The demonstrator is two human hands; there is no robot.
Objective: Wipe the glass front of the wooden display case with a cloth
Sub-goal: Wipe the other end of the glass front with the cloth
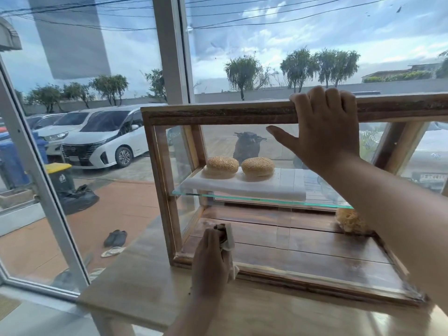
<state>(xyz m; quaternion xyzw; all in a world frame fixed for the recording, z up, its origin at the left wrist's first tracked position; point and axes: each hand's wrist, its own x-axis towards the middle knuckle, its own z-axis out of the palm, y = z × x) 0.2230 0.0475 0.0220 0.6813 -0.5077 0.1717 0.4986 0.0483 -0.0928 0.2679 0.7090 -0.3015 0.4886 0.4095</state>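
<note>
The wooden display case [218,113] stands on a pale table in front of a big window. Its glass front [278,229] faces me. My left hand [212,260] is at the lower left corner of that glass, closed around a small white cloth [229,238] that is pressed against the pane. My right hand [324,127] rests over the top wooden rail, fingers hooked over the edge and thumb spread across the glass. Inside, two sesame buns [238,166] lie on a white board on a glass shelf [242,194].
The table [135,282] ends a short way left of the case, beside a white window frame [43,197]. A pale frilly item [349,220] sits on the case floor at right. Outside are parked cars, bins and shoes on the paving.
</note>
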